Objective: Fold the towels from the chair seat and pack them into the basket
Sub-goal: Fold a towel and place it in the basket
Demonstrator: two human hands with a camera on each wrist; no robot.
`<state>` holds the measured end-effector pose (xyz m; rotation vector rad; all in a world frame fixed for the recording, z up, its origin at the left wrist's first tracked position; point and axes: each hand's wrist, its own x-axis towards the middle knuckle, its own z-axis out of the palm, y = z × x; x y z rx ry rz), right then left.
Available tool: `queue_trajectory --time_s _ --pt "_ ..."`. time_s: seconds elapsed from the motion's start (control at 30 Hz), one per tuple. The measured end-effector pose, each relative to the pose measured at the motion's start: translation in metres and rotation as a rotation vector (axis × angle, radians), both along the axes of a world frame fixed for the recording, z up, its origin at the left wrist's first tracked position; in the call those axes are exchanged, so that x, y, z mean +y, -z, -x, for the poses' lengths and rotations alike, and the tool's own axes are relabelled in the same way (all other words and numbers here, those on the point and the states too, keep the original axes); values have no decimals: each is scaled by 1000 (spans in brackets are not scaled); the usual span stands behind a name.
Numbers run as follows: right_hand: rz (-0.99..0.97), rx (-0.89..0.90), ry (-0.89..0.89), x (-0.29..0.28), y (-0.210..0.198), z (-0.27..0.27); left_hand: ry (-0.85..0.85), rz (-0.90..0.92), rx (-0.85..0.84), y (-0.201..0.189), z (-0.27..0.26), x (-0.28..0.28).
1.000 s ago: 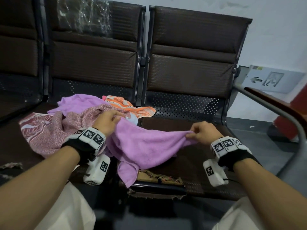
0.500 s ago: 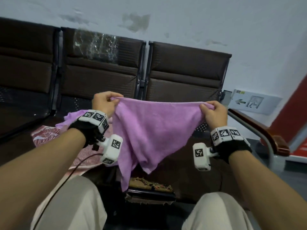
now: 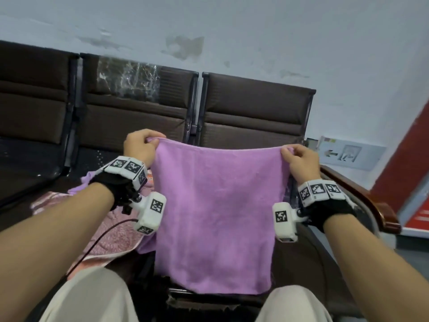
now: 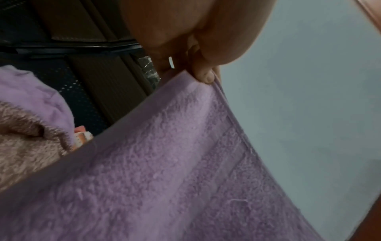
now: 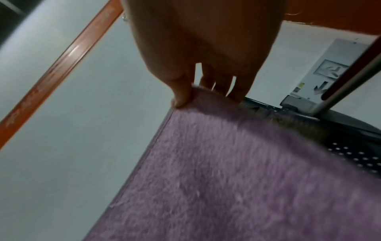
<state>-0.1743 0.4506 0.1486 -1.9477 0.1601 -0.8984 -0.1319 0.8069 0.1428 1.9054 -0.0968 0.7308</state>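
On the left, other towels are still lying unfolded on the chair seat [image 3: 21,205]: a pink patterned towel [image 3: 111,238] is spreading toward the seat's front edge, and a second purple towel [image 3: 86,182] is bunching up behind it. The left wrist view is also catching a scrap of orange-and-white cloth [image 4: 81,138] beside them, too small to make out.

The left hand [image 3: 139,145] is pinching the upper left corner of the purple towel [image 3: 216,217], thumb [image 4: 203,73] pressing on the hem. The towel is hanging flat in the air in front of the seats, above the person's knees, its top edge pulled straight. The right hand [image 3: 299,159] is pinching the upper right corner, thumb in front and fingers [image 5: 237,88] behind.

Judging by this, the task is barely beginning: one towel is being held spread for its first fold, nothing is folded, and at least two more are waiting.

The basket is not showing in any view, so nothing can be said about where it is standing or what it is holding. The hanging towel is hiding the middle seat behind it, and the left arm is covering part of the pile, so the count of towels is remaining uncertain.
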Motion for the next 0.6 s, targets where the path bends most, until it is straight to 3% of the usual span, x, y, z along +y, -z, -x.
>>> queue_trajectory --time_s 0.23,0.4,0.6 --pt "140 221 4 -21 41 -4 33 31 85 34 -12 -5" --pt "-25 174 101 -11 53 -10 78 115 168 49 -10 -13" --pt "-259 325 63 21 107 -14 168 204 341 97 -7 -35"
